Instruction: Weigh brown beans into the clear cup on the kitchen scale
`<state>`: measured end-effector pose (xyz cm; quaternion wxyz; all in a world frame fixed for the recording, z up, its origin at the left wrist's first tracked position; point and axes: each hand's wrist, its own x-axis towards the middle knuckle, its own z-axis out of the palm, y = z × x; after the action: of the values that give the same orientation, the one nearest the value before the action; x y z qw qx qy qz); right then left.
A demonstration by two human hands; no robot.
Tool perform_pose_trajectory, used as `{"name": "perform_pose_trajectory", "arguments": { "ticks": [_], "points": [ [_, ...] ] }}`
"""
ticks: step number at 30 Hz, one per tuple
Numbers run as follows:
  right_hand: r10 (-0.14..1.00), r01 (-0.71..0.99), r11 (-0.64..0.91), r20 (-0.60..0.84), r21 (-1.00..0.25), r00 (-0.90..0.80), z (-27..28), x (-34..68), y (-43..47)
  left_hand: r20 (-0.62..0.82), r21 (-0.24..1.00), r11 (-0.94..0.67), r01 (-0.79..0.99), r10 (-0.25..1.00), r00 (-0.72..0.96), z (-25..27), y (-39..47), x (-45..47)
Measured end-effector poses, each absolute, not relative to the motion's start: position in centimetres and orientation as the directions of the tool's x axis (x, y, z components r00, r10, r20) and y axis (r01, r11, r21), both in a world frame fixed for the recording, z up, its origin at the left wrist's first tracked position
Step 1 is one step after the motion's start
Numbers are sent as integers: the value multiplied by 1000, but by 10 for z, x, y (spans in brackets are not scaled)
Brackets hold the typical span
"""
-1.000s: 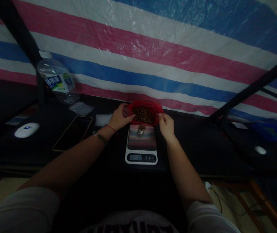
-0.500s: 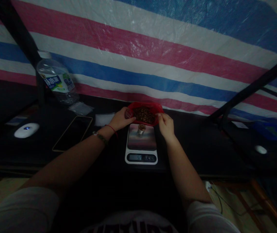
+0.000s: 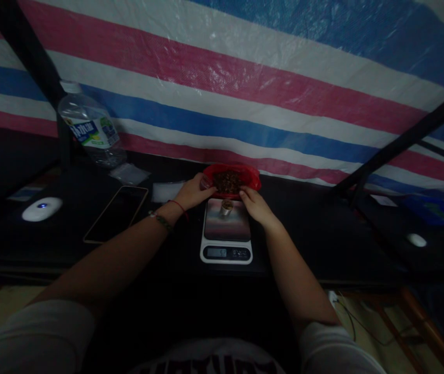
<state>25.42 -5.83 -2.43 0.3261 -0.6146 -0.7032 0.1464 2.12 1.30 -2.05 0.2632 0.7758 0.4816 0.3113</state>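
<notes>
My left hand [image 3: 194, 192] is closed on the left edge of a red plastic bag [image 3: 251, 179], thumb toward its opening. Dark brown loose pieces [image 3: 227, 182], too small to identify, fill the open bag. My right hand [image 3: 256, 205] has its fingers together at the bag's front right rim, gripping it. Just in front of the bag lies a white digital scale [image 3: 226, 257] with lit digits on its display. On its platform stands a small metal cup [image 3: 226, 209] with brown material inside, between my hands and touched by neither.
Left of my arm lie a phone [image 3: 116, 214], a white mouse [image 3: 41, 209] and clear plastic bags [image 3: 130, 174]. A large clear bottle [image 3: 91, 127] leans at the back left. Striped sheeting [image 3: 222, 83] hangs behind the black table, with dark frame bars on both sides.
My right hand has moved left and slightly nearer, from the bag's right edge to its front right rim. My left hand, the scale and the cup keep their places.
</notes>
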Motion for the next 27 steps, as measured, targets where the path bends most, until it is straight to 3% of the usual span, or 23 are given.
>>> {"name": "perform_pose_trajectory", "arguments": {
  "ticks": [3,7,10,15,20,27],
  "points": [
    [958,778,208,285,-593,-39,-27,256,-57,233,706,-406,581,907,351,-21,13,21],
    [907,799,222,419,-558,40,-16,261,-59,265,695,-433,574,896,355,-20,13,21],
    [864,756,333,503,-564,-5,-4,259,-65,272,692,-438,574,894,355,-19,12,20],
    [841,643,522,464,-560,-279,4,248,-75,298,669,-481,567,872,389,-16,11,21],
    [829,667,545,445,-509,-338,5,243,-77,326,664,-486,569,872,365,-14,10,21],
    [821,697,561,405,-447,-402,4,234,-76,359,763,-455,460,889,284,-16,12,22]
  ]
}}
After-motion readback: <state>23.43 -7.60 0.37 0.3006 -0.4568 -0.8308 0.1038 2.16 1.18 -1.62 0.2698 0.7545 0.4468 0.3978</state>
